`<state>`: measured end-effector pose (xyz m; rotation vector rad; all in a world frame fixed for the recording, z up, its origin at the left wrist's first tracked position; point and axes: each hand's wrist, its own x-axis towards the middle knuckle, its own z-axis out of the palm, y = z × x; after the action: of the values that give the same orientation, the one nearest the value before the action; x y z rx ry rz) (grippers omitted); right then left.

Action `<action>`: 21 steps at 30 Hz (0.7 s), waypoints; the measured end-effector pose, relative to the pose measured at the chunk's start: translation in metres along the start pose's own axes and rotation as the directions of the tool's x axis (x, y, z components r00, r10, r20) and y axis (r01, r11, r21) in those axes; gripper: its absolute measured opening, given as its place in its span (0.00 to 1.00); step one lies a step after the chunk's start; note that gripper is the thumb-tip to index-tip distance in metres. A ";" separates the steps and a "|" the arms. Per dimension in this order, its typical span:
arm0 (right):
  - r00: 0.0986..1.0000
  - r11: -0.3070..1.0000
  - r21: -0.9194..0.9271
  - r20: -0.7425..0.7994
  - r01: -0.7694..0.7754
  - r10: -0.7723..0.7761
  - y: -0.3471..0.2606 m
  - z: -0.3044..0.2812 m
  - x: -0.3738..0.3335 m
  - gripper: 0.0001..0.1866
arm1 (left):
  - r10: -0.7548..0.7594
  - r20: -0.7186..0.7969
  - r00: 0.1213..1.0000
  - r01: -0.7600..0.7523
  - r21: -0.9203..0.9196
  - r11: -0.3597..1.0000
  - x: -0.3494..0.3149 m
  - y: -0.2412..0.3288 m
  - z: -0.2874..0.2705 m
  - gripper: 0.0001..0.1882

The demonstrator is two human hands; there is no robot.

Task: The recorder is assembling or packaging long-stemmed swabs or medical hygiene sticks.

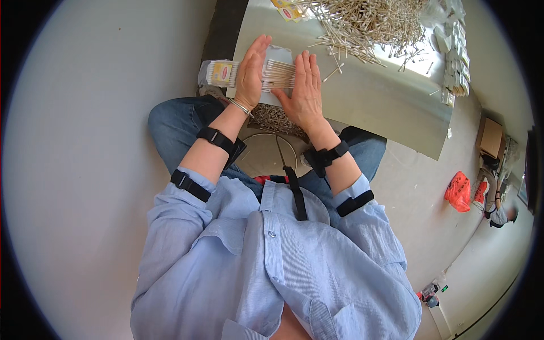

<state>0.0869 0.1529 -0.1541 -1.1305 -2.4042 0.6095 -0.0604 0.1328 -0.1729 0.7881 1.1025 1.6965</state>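
Observation:
Between my two hands lies a row of cotton swabs (pixel 277 71), set side by side with their sticks running from hand to hand. My left hand (pixel 250 72) stands on edge at the swabs' left ends, fingers stretched out. At their right ends is my right hand (pixel 305 93), its fingers straight and its thumb apart, pointing in toward the near swabs. A pale plastic sheet or bag (pixel 277 54) shows at the far side of the row. Left of my left hand, a clear pack of swabs (pixel 222 72) with a yellow label sits at the table's corner.
A large heap of loose swabs (pixel 368 25) covers the far part of the metal table (pixel 374 99). Filled packs (pixel 456 62) are stacked along its right edge. More swabs (pixel 277 119) lie below the near edge. A red bag (pixel 458 191) and another person (pixel 500 215) are at right.

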 end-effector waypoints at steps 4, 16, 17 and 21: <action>1.000 0.999 -0.049 -0.002 0.020 -0.020 0.003 0.007 0.004 0.44 | 0.014 0.020 1.000 -0.015 0.051 0.999 -0.002 0.000 -0.001 0.30; 0.980 0.932 0.354 -0.149 -0.075 0.135 -0.019 0.032 0.013 0.29 | 0.016 0.236 0.972 -0.088 0.297 0.951 -0.001 0.004 -0.006 0.34; 0.980 0.933 0.352 -0.150 -0.074 0.134 -0.018 0.032 0.014 0.29 | 0.018 0.237 0.971 -0.090 0.295 0.951 0.000 0.005 -0.005 0.34; 0.973 0.886 0.455 -0.154 -0.085 0.173 -0.016 0.031 0.011 0.29 | 0.019 0.226 0.974 -0.080 0.263 0.961 0.000 0.001 -0.010 0.33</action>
<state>0.0540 0.1456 -0.1687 -1.0915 -1.9002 0.9904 -0.0690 0.1292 -0.1763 1.1585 1.1788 1.4720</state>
